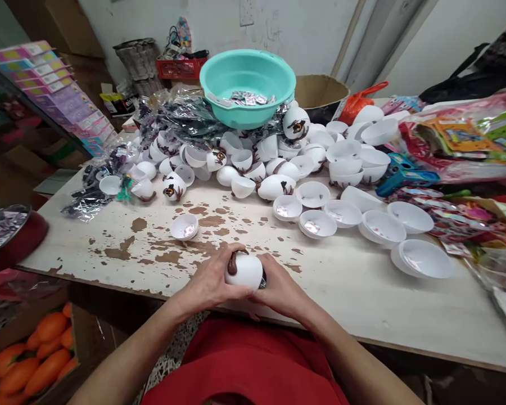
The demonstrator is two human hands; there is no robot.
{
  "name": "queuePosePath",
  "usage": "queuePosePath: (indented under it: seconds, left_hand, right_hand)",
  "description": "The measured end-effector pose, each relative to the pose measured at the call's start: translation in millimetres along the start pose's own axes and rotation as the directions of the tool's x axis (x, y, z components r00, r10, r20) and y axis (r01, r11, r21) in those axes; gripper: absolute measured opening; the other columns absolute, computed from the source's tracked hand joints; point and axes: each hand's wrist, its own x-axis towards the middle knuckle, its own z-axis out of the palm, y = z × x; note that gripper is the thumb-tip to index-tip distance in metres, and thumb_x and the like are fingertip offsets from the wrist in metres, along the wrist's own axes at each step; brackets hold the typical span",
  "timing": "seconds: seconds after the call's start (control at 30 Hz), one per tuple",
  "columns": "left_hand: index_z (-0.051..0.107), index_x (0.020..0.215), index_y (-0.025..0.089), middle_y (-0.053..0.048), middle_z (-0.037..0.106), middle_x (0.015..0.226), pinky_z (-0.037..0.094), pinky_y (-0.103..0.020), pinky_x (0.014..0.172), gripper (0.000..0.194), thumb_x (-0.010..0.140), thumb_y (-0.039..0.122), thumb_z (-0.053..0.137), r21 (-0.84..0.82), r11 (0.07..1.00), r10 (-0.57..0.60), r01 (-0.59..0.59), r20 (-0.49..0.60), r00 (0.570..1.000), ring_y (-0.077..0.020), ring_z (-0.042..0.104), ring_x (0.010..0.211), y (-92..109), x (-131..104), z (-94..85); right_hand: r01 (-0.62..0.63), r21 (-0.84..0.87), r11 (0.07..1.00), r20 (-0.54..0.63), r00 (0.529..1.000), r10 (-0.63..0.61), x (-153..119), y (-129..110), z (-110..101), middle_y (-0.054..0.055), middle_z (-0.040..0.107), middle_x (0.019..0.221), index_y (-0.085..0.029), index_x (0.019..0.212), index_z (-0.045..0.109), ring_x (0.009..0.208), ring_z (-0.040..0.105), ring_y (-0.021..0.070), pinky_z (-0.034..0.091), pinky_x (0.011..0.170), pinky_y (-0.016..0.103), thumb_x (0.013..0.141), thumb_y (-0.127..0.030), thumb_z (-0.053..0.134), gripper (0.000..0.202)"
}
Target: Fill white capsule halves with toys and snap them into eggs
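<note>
Both hands meet over the table's front edge around a white plastic egg shell (245,271) with a brown moulded piece on its upper left. My left hand (213,281) wraps its left side, thumb along the front. My right hand (280,284) closes on the right end, where a bit of dark, shiny plastic shows between palm and shell; most of it is hidden. Just beyond, a small white half shell (184,227) stands with a printed packet inside. To the right are several white half shells (317,224) holding similar packets.
Behind lies a heap of white shells (274,187), some with printed eyes. A turquoise basin (247,118) with small packets stands at the back. A red bowl (31,239) sits left, orange eggs (46,354) in a box below. Bagged goods (455,140) crowd the right.
</note>
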Motion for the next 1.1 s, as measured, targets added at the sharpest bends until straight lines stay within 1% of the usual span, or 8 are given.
queuePosePath:
  seconds: [0.13, 0.27, 0.33, 0.43, 0.6, 0.8, 0.97, 1.1]
  left_hand:
    - [0.042, 0.134, 0.031, -0.002, 0.055, 0.102, 0.045, -0.033, 0.084, 0.079, 0.064, 0.037, 0.077, -0.212, 0.973, -0.091, 0.088, -0.006, 0.996, -0.0205, 0.052, 0.091, -15, 5, 2.4]
    - [0.039, 0.136, 0.031, -0.005, 0.052, 0.123, 0.045, -0.033, 0.091, 0.08, 0.067, 0.04, 0.077, -0.449, 0.893, -0.078, 0.032, -0.085, 0.993, -0.0212, 0.052, 0.104, -23, 4, 9.1]
    - [0.039, 0.137, 0.032, -0.004, 0.053, 0.126, 0.046, -0.032, 0.09, 0.08, 0.068, 0.041, 0.078, -0.466, 0.884, -0.056, 0.019, -0.066, 0.996, -0.0209, 0.053, 0.104, -23, 2, 9.5]
    - [0.045, 0.133, 0.032, -0.003, 0.056, 0.119, 0.047, -0.03, 0.083, 0.074, 0.068, 0.042, 0.078, -0.326, 0.945, -0.017, 0.018, 0.007, 1.0, -0.0187, 0.053, 0.094, -18, -1, 5.9]
    - [0.056, 0.119, 0.031, -0.001, 0.058, 0.11, 0.042, -0.029, 0.075, 0.056, 0.067, 0.041, 0.076, -0.094, 0.996, -0.008, 0.002, -0.063, 0.998, -0.0177, 0.049, 0.085, -10, 2, 3.3]
    - [0.055, 0.118, 0.03, 0.0, 0.049, 0.089, 0.04, -0.03, 0.076, 0.057, 0.067, 0.049, 0.071, -0.257, 0.962, -0.125, 0.094, -0.106, 0.987, -0.0201, 0.048, 0.088, -6, 0, 5.3]
    - [0.056, 0.117, 0.028, 0.0, 0.047, 0.09, 0.041, -0.033, 0.082, 0.058, 0.066, 0.049, 0.073, -0.326, 0.945, -0.069, 0.042, -0.073, 0.995, -0.0193, 0.047, 0.089, -7, -3, -1.8]
    - [0.055, 0.118, 0.029, 0.0, 0.044, 0.092, 0.048, -0.029, 0.066, 0.063, 0.063, 0.051, 0.076, -0.404, 0.913, -0.059, 0.054, 0.001, 0.998, -0.0166, 0.048, 0.08, -13, -2, -3.4]
  right_hand:
    - [-0.078, 0.332, 0.94, 0.172, 0.985, 0.021, 0, 8, -16, 0.004, 0.061, 0.108, -0.022, 0.115, 0.058, 0.096, 0.059, 0.026, 0.051, 0.076, 0.033, 0.063, -0.027, 0.081, 0.058]
    - [-0.218, 0.714, 0.665, 0.236, 0.97, 0.063, 2, 20, -17, 0.007, 0.059, 0.12, -0.026, 0.13, 0.046, 0.1, 0.061, 0.0249, 0.055, 0.074, 0.032, 0.062, -0.036, 0.084, 0.078]
    - [-0.283, 0.788, 0.547, 0.29, 0.954, 0.075, 2, 25, -9, 0.008, 0.059, 0.118, -0.024, 0.129, 0.048, 0.092, 0.064, 0.0254, 0.055, 0.062, 0.031, 0.064, -0.041, 0.081, 0.075]
    - [-0.27, 0.832, 0.485, 0.256, 0.962, 0.096, 0, 26, 3, 0.009, 0.061, 0.114, -0.021, 0.123, 0.052, 0.092, 0.064, 0.0268, 0.056, 0.062, 0.031, 0.059, -0.043, 0.083, 0.074]
    - [-0.177, 0.764, 0.62, 0.106, 0.983, 0.149, -2, 17, 3, 0.007, 0.061, 0.112, -0.024, 0.123, 0.05, 0.094, 0.062, 0.0264, 0.057, 0.067, 0.032, 0.056, -0.033, 0.088, 0.077]
    - [-0.068, 0.579, 0.812, -0.01, 0.996, 0.09, -10, 11, -4, 0.005, 0.059, 0.115, -0.026, 0.125, 0.046, 0.096, 0.062, 0.0253, 0.055, 0.076, 0.034, 0.052, -0.035, 0.093, 0.087]
    - [-0.053, 0.576, 0.816, -0.013, 0.997, 0.074, -15, 7, -3, 0.005, 0.059, 0.119, -0.028, 0.133, 0.043, 0.097, 0.063, 0.0268, 0.056, 0.079, 0.037, 0.053, -0.041, 0.092, 0.095]
    - [-0.062, 0.551, 0.832, -0.004, 0.997, 0.077, -17, 0, -5, 0.004, 0.061, 0.118, -0.029, 0.128, 0.047, 0.099, 0.063, 0.0269, 0.056, 0.081, 0.037, 0.054, -0.04, 0.091, 0.087]
